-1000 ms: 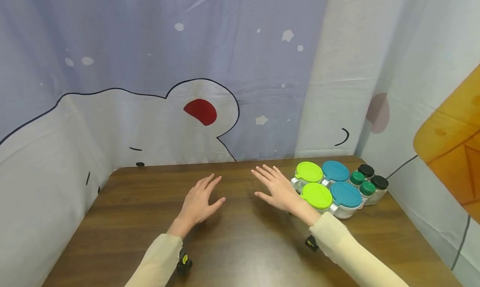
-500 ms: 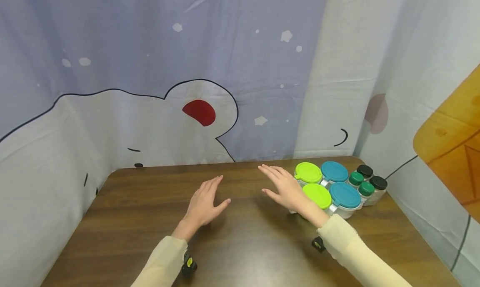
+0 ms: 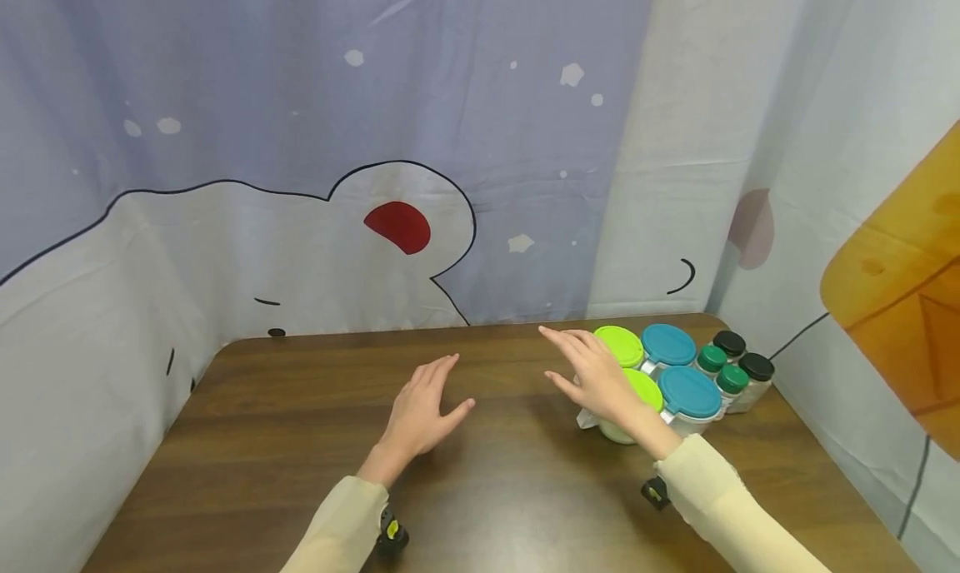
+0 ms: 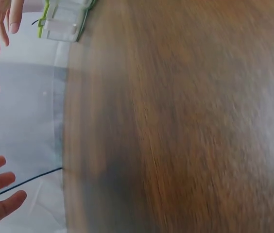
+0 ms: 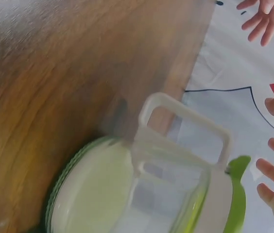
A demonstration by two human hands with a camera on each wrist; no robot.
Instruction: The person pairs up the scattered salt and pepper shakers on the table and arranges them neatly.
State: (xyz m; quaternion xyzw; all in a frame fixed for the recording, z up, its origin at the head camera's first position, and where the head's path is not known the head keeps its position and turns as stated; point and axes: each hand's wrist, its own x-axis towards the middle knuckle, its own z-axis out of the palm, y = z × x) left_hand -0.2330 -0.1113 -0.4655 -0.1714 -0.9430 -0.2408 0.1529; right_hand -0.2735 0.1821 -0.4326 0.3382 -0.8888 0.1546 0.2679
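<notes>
My right hand hovers over the left side of a cluster of lidded jars, its fingers extended and holding nothing. Partly behind it are two clear jars with lime-green lids; the nearer one shows a white handle in the right wrist view. Beside them stand two jars with blue lids. My left hand is held above the middle of the wooden table, fingers loosely extended, with nothing in it. In the left wrist view some fingers of that hand show at the left edge.
To the right of the blue-lidded jars stand small bottles with green caps and black caps. A printed curtain hangs along the table's back and sides. Each wrist wears a small black camera.
Both hands have drifted to the right, the right hand now covering more of the lime-lidded jars. The jars and bottles have stayed in place.
</notes>
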